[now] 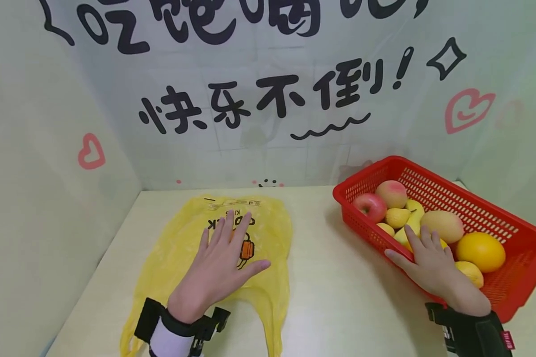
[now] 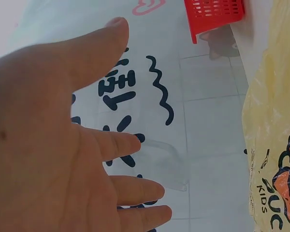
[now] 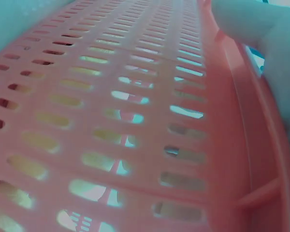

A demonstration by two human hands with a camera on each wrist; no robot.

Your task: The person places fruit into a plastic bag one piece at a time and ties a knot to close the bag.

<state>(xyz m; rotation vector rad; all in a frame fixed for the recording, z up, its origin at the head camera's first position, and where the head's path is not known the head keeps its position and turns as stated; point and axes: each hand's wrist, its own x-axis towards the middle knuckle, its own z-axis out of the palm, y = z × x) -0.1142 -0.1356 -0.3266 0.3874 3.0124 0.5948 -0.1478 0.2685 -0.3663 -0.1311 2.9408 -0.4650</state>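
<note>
A yellow plastic bag (image 1: 272,238) with printed letters and an orange drawing lies spread flat on the table, its handles toward me. Over it is my left hand (image 1: 219,263), palm down with the fingers stretched out and the thumb spread, holding nothing. On the right stands a red slatted basket (image 1: 482,198) of fruit. My right hand (image 1: 435,263) lies across its near rim, fingers extended over the fruit and thumb out to the side. Close up, the right wrist view shows the slotted basket wall (image 3: 150,121), with part of that hand at the rim.
In the basket are a red apple (image 1: 369,207), a peach (image 1: 391,194), a banana (image 1: 414,213), a tan oval fruit (image 1: 442,225), an orange (image 1: 481,252) and several lemon-like fruits. A wall (image 1: 250,163) with black lettering rises behind the table (image 1: 321,277).
</note>
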